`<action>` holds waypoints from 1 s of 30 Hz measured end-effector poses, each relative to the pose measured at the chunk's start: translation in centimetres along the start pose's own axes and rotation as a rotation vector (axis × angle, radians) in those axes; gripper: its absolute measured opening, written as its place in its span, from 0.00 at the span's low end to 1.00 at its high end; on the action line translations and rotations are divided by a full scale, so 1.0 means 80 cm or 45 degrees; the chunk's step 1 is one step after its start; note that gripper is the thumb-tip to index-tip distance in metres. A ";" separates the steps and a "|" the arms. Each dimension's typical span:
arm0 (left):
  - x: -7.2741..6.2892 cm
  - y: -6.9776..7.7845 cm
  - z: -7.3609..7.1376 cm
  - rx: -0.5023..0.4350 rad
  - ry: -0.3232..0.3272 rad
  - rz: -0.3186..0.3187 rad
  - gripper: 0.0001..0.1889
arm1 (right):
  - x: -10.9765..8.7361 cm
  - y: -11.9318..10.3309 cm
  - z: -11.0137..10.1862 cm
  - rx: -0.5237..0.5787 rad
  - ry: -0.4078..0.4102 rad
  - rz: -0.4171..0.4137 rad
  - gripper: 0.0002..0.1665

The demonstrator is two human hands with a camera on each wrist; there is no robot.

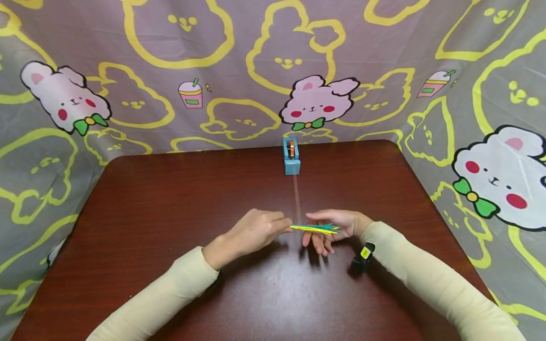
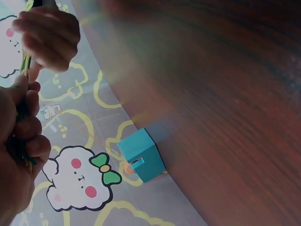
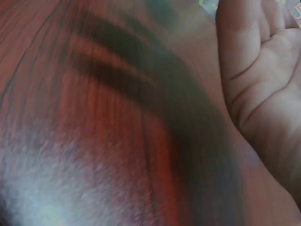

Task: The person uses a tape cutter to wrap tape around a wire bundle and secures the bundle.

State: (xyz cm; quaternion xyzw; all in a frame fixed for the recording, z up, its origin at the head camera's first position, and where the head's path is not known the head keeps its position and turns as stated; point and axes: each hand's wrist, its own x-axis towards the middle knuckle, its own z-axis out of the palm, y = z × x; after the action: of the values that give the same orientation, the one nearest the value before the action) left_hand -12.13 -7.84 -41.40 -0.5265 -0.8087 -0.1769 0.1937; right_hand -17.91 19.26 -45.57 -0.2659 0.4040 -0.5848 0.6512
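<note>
Left hand (image 1: 260,228): thumb and fingers clamped on a bundle of thin yellow and green strands (image 1: 313,229); the left wrist view shows the fingers curled round it. From that hand the bundle projects rightward, above the table (image 1: 170,189), its free ends fanned unevenly. Right hand (image 1: 343,221): at those free ends, which cross in front of its palm in the head view; thumb and fingers stand apart, no grip observed. Contact there cannot be confirmed.

Hazards, as judged: strands could slide out singly should the left grip slacken, only that hand securing them. A knock from the right fingers could splay the loose ends further.

Holders: one blue tape dispenser (image 1: 292,168), well beyond both hands, containing an orange roll (image 1: 292,149). A pale streak (image 1: 296,199) runs from it towards the gap between the hands; drawn tape or reflection, cannot be determined. Cups on the cloth (image 1: 230,80) beyond are printed only.
</note>
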 end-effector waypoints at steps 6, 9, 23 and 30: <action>0.000 0.001 0.001 0.055 0.031 0.011 0.07 | -0.002 -0.006 0.000 -0.091 0.045 -0.077 0.26; 0.001 0.002 0.001 0.095 0.038 0.015 0.07 | -0.004 -0.009 -0.001 -0.134 0.078 -0.085 0.23; 0.000 0.011 0.000 0.115 0.047 -0.048 0.08 | -0.016 -0.040 0.016 -0.387 0.229 -0.094 0.21; 0.002 0.015 -0.004 0.035 0.022 -0.142 0.09 | -0.020 -0.054 0.032 -0.655 0.315 -0.105 0.14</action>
State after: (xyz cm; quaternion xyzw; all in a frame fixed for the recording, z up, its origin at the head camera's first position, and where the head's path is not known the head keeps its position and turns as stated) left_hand -11.09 -7.41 -40.91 -0.4763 -0.8374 -0.1809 0.1977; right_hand -18.13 19.71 -40.33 -0.3653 0.6043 -0.5171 0.4837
